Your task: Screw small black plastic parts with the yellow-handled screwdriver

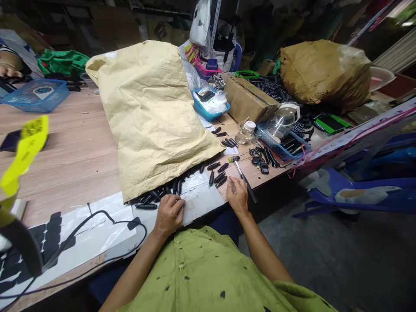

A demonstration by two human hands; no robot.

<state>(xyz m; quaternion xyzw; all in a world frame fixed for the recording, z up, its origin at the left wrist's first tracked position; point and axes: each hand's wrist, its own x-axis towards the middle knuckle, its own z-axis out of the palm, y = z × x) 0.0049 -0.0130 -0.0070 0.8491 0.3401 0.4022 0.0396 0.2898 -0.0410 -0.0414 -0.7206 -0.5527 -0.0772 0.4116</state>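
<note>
My left hand (169,212) is at the table's front edge, fingers curled together; whatever they may hold is hidden. Just behind it, a pile of small black elongated pieces (152,197) spills from under a big cream paper sack (152,108). My right hand (238,195) rests at the edge further right, its fingers loosely bent and apart, with nothing visible in them. Close to its fingertips lie several loose black pieces (221,178). A small hammer (243,177) with a yellow-green head lies beside that hand, its dark handle passing just to the right.
Toward the right stand a clear jar (245,132), a blue basket of tools (286,145), a cardboard box (247,99) and a bulky brown sack (325,71). A black cable (97,213) crosses the left front. Another person's hand (11,71) shows at far left.
</note>
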